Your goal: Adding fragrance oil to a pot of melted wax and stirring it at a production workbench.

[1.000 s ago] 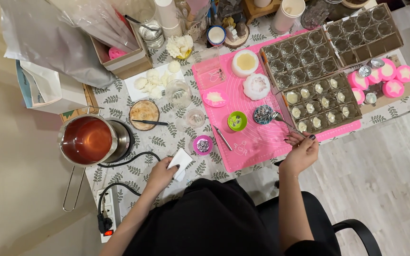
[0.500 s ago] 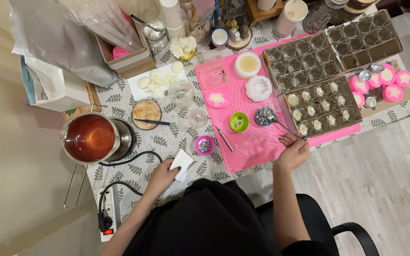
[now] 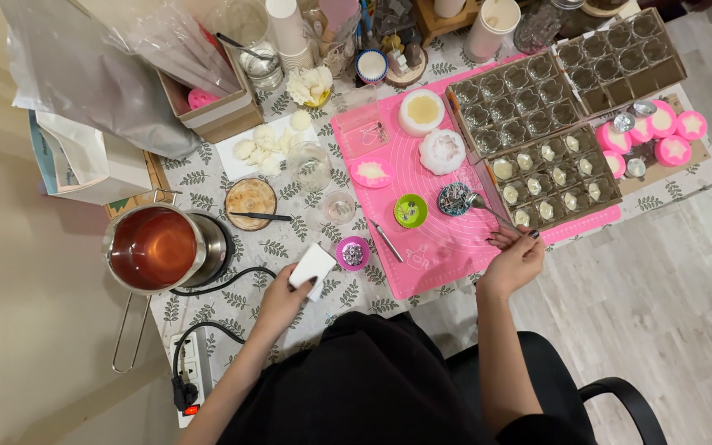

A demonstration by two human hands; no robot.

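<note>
My right hand (image 3: 514, 260) holds the handle of a metal spoon (image 3: 488, 210), whose bowl rests by a small dark bowl of glittery bits (image 3: 455, 199) on the pink mat (image 3: 447, 239). Just beyond the spoon is a cardboard tray of small glass cups with pale filling (image 3: 550, 175). My left hand (image 3: 283, 297) grips a white folded tissue (image 3: 312, 264) on the leaf-print tablecloth (image 3: 249, 313), next to a little pink dish (image 3: 353, 253). A green dish (image 3: 410, 210) sits between the two hands.
A metal pot of red liquid (image 3: 155, 247) stands on a hotplate at the left, its cord running to a power strip (image 3: 189, 383). Further trays of cups (image 3: 521, 103), pink round moulds (image 3: 661, 132), jars, paper cups and bags crowd the back. A black chair arm (image 3: 620, 395) is below right.
My right hand has drawn the spoon slightly toward me and to the left along the mat. My left hand stays on the tissue.
</note>
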